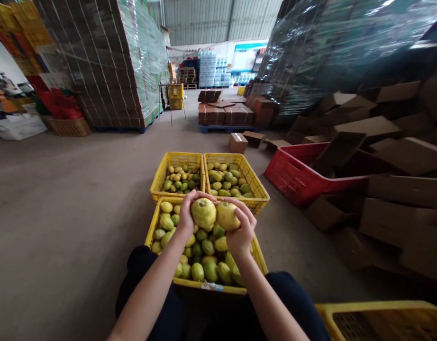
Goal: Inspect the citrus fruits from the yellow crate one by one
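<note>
My left hand [186,213] is closed round a yellow-green lemon [203,214], its stem end facing me. Beside it, nearly touching, is a second, yellower lemon [227,216] held in my right hand [244,226]. Both are raised over the nearest yellow crate [218,287], which is filled with green and yellow lemons [207,247]. Behind it stand two more yellow crates, a left one [155,185] with smaller yellow and green fruit and a right one [260,183] with mostly green fruit.
To the right a red crate [293,176] sits among heaped cardboard boxes [392,208]. Part of another yellow crate [378,307] shows at the lower right. Wrapped pallet stacks [108,61] rise on both sides, and flattened cartons lie on a blue pallet [225,128] ahead.
</note>
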The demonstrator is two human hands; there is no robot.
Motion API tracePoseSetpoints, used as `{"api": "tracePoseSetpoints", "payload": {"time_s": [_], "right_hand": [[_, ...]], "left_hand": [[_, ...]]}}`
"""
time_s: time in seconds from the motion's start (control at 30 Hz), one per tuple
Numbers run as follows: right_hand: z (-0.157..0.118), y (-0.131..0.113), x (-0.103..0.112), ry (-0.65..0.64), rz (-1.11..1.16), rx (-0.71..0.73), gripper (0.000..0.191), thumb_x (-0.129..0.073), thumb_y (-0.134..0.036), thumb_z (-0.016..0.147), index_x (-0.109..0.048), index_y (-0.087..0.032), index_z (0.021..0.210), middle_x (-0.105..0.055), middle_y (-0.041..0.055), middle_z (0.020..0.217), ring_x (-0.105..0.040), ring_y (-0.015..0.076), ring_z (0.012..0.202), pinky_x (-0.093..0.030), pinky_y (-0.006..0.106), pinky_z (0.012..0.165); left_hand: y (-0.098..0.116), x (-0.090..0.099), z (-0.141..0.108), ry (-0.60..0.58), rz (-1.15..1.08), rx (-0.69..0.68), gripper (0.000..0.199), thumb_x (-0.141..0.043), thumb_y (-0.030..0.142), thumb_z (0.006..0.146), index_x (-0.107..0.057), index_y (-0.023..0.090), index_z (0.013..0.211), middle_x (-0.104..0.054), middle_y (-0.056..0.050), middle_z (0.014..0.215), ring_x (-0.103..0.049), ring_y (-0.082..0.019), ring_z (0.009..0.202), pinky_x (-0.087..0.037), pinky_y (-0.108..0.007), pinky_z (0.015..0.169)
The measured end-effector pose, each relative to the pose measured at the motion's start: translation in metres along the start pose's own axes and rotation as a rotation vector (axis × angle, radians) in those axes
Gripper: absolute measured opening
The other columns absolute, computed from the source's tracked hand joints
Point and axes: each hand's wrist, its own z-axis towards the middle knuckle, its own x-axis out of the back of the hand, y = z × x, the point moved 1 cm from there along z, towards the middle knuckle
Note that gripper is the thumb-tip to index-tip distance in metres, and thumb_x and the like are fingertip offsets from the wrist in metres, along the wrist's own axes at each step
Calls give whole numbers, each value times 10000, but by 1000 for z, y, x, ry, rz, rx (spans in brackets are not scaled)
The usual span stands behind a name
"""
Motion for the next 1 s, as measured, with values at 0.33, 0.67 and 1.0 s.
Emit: {"api": "tracePoseSetpoints", "payload": {"time_s": [0.33,0.67,1.0], "right_hand": [[0,-10,7,-132,-76,81,275,-564,-340,770,-815,-227,787,-778,48,852,-692,264,827,-514,363,795],[-3,-10,7,-174,-62,95,286,-541,-324,784,-811,-228,785,-774,50,829,-702,265,820,-524,365,788],[-5,-17,1,-198,-142,129,300,-531,-362,801,-775,-206,722,-767,64,791,-712,275,810,-551,382,775]], "left_hand": [[0,4,9,27,-81,105,441,-448,442,821,-709,149,621,-700,-77,617,-645,-177,561,-486,-283,619],[0,4,12,76,-97,189,367,-475,408,769,-677,144,613,-680,-72,603,-629,-177,547,-493,-293,617],[-5,10,20,161,-282,317,229,-495,289,721,-650,137,648,-690,-60,661,-635,-165,559,-514,-284,599]]}}
